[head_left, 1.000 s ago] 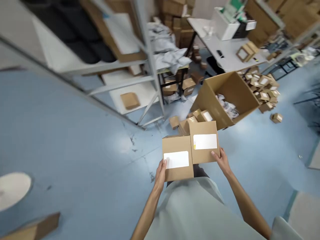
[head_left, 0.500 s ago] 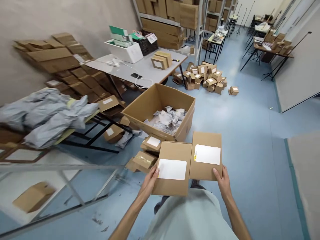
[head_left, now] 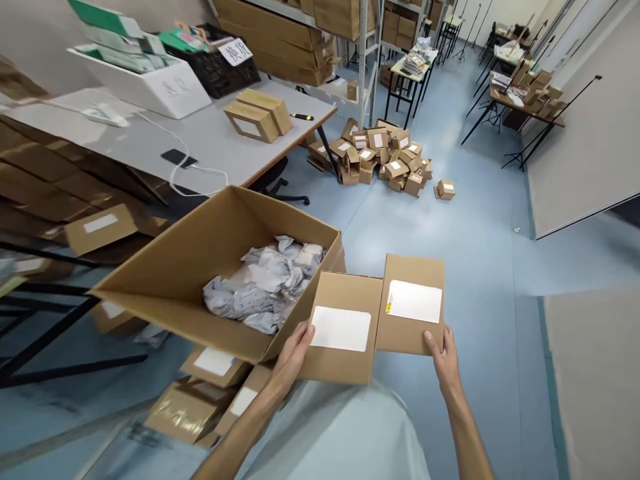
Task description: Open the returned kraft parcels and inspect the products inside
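Note:
Two brown cardboard boxes with white labels are held side by side in front of my body. My left hand grips the left cardboard box by its left edge, thumb on top. The right cardboard box is in my right hand, which holds its lower right corner with the thumb on the label side. Their inner edges touch, and the right one sits slightly higher. Just beyond them on the left stands a big open carton with grey plastic-wrapped packages inside.
A grey table at left bears a white bin, a black crate, two small boxes and a phone. Small boxes lie heaped on the floor ahead. Several boxes lie beside the big carton. Partitions stand right.
I have moved forward, so the big carton and the grey table appear closer and further left. Both boxes stay in my hands, held much the same way.

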`<state>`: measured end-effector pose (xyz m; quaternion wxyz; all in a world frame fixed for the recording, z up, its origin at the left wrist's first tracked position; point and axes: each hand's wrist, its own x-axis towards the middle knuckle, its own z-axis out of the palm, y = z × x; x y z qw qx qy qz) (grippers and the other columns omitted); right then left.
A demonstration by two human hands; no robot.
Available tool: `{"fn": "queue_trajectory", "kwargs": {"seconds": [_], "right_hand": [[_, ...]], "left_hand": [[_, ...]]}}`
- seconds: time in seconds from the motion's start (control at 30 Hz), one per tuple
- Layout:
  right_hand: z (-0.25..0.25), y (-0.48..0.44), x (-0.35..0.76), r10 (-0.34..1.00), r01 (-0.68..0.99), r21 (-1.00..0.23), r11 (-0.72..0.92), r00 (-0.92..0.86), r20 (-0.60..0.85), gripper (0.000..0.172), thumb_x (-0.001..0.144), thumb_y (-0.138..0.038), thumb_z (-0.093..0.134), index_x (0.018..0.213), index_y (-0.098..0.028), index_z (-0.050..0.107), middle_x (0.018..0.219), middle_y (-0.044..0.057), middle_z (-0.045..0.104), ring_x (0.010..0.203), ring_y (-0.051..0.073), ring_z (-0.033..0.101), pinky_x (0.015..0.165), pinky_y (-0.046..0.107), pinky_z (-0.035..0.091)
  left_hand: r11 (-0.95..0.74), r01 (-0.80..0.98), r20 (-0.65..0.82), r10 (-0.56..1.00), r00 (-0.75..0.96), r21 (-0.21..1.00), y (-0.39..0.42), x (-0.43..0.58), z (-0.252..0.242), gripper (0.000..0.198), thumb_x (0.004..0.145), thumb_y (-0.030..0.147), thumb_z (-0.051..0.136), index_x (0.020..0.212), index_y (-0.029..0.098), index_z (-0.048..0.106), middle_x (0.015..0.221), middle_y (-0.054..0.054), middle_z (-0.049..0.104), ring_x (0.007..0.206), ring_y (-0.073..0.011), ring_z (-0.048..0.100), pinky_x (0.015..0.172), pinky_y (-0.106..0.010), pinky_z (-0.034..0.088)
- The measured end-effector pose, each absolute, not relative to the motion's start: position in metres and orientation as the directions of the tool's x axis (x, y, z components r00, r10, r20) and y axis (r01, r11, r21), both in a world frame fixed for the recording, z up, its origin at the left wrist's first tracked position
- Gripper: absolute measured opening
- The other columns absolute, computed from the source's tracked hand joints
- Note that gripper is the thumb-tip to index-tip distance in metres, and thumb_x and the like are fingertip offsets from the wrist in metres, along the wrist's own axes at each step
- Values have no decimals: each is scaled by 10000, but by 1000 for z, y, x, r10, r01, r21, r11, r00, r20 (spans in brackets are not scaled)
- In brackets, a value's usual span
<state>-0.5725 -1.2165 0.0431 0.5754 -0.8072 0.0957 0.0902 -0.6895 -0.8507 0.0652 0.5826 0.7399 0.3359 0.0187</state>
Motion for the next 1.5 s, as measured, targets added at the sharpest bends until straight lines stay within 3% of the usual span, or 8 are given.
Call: {"fn": "queue_trajectory", "kwargs": {"seconds": [0.13,0.4,0.57,0.73,1.0,1.13,1.3,1.5], "right_hand": [[65,-1198,-467,-115,-294,-889,-351,956,-271,882,822,-940,766,1331,-221,796,1294,149,730,1310,391,698,1123,512,613],[78,-1137,-265,-176,-343,-890,-301,937,-301,875,806,-911,794,1358,-232,767,1406,149,744,1345,413,700,1131,538,591],[58,-1054,-106,-9,-272,-906,-325,959,-285,835,807,-892,799,1299,-218,792,1351,152,707,1316,418,692,1079,533,611],[66,-957,72,240,-184,-916,-357,929,-281,806,811,-882,797,1277,-225,807,1276,133,693,1280,397,690,1090,532,613],[92,-761,278,656,97,-947,-306,742,-136,706,892,-786,787,1328,-232,828,1203,112,695,1255,353,693,1090,510,631],[93,-648,327,743,180,-950,-257,666,-75,743,898,-769,783,1420,-243,821,1297,124,705,1326,364,681,1223,563,559],[107,-518,369,772,254,-930,-268,634,-49,769,896,-752,779,1473,-246,813,1340,134,721,1366,380,665,1264,583,525],[141,-380,421,786,304,-907,-290,617,-44,740,923,-750,762,1465,-249,820,1353,147,738,1373,407,673,1252,609,534]], "left_hand": [[-63,394,-332,426,841,917,-821,-564,69,911,897,1019,613,1274,230,869,1404,-164,827,1405,-443,728,1295,-561,535],[-87,333,-278,382,882,939,-756,-350,71,845,948,926,631,1355,226,872,1394,-166,806,1456,-420,692,1261,-528,566],[-78,374,-277,537,797,924,-699,-235,68,822,954,912,615,1332,230,875,1364,-163,815,1366,-418,729,1248,-532,565],[32,453,-329,731,597,891,-652,-144,95,906,908,965,598,1344,213,854,1406,-164,814,1404,-436,710,1272,-549,533],[266,315,-345,910,229,911,-585,-58,115,928,894,997,645,1344,204,816,1399,-162,820,1380,-427,724,1241,-513,531],[350,284,-395,911,120,893,-524,-25,102,963,854,1047,646,1272,195,809,1326,-170,834,1280,-422,749,1150,-509,573],[403,276,-436,898,67,873,-413,18,90,1057,714,1166,600,1097,206,820,1167,-157,843,1184,-428,755,1063,-515,608],[370,199,-389,919,63,907,-276,68,111,988,795,1075,656,1225,204,838,1299,-159,838,1331,-437,739,1174,-506,578]]}}
